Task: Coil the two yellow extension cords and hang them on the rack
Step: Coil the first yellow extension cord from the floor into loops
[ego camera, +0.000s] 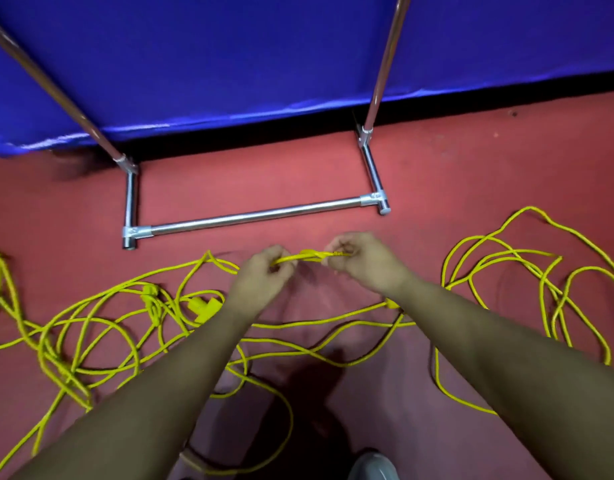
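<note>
Yellow extension cord lies in loose tangles over the red floor, one heap at the left (91,327) and another at the right (527,278). A yellow plug block (203,306) sits in the left heap. My left hand (264,275) and my right hand (364,261) are raised together over the floor, each pinching one short stretch of cord (307,256) that has a knot or bend between them. The chrome rack's base bar (253,216) lies just beyond my hands, with its two uprights rising out of view.
A blue padded mat (264,57) covers the wall behind the rack. Cord loops run under both my forearms and around my feet; a grey shoe (373,465) shows at the bottom edge. Bare red floor lies between the rack base and the wall.
</note>
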